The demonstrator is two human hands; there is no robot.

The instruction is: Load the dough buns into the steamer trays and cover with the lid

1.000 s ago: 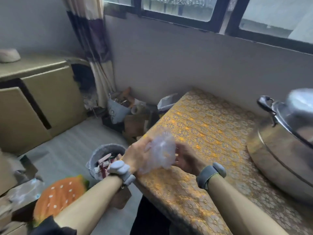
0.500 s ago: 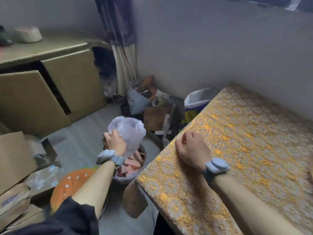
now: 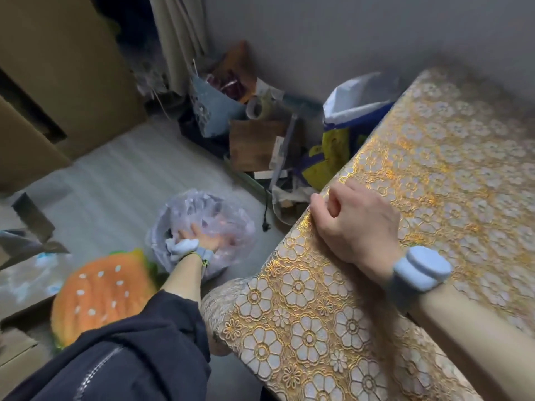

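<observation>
No dough buns, steamer trays or lid are in view. My left hand (image 3: 209,240) reaches down to the floor and lies flat, fingers spread, on a crumpled clear plastic bag (image 3: 202,206) that fills the mouth of a small waste bin. The bin itself is hidden under the bag. My right hand (image 3: 354,224) rests on the left edge of the table (image 3: 434,175), which has a gold flowered cloth. Its fingers are curled in, with nothing in them. Both wrists wear pale blue bands.
An orange burger-shaped cushion (image 3: 101,287) lies on the floor beside the bin. Clutter of bags, tape rolls and boards (image 3: 257,131) and a blue and white sack (image 3: 357,105) fill the corner by the wall. A tan cabinet (image 3: 58,76) stands at the left.
My left hand has carried the plastic bag off the table and down onto the bin. My view has swung left and down, and the steamer pot has left the frame.
</observation>
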